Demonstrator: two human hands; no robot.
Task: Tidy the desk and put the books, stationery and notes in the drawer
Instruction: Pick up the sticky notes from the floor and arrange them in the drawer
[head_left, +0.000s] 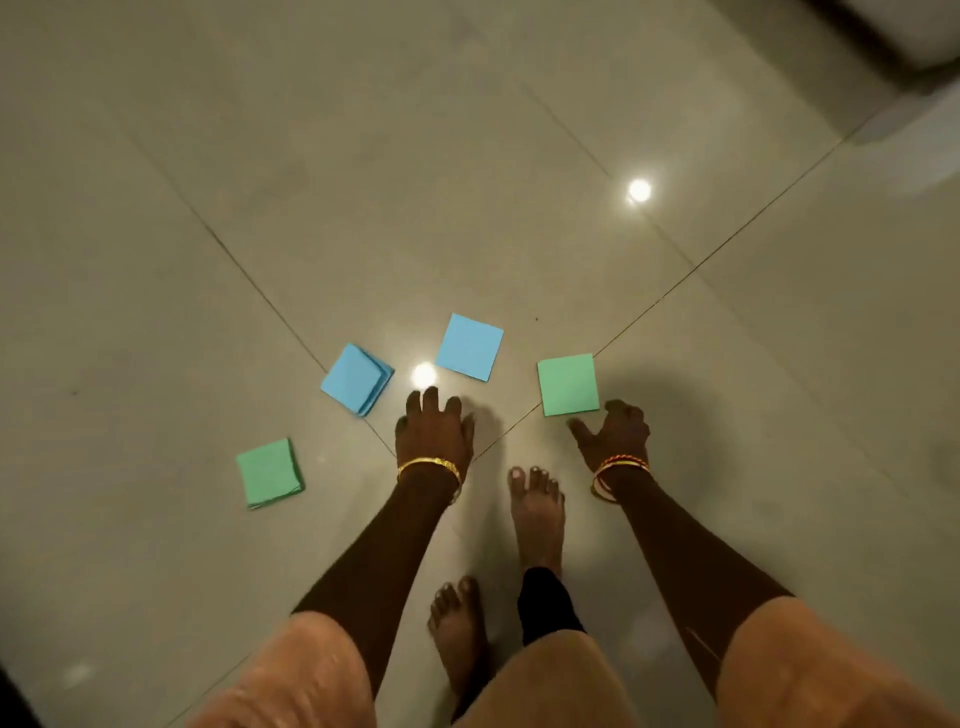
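Both hands are open and empty over the floor (208, 156); right hand (615, 434) sits just beside the green note (567, 384), left hand (434, 428) between the blue ones.

Dim light, lamp glare on glossy floor (208, 156)

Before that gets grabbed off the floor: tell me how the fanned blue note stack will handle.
The fanned blue note stack looks thin and light, so probably floppy. Its sheets are splayed at one edge, so they may slide apart. The glossy tile floor may let it skate when pushed.
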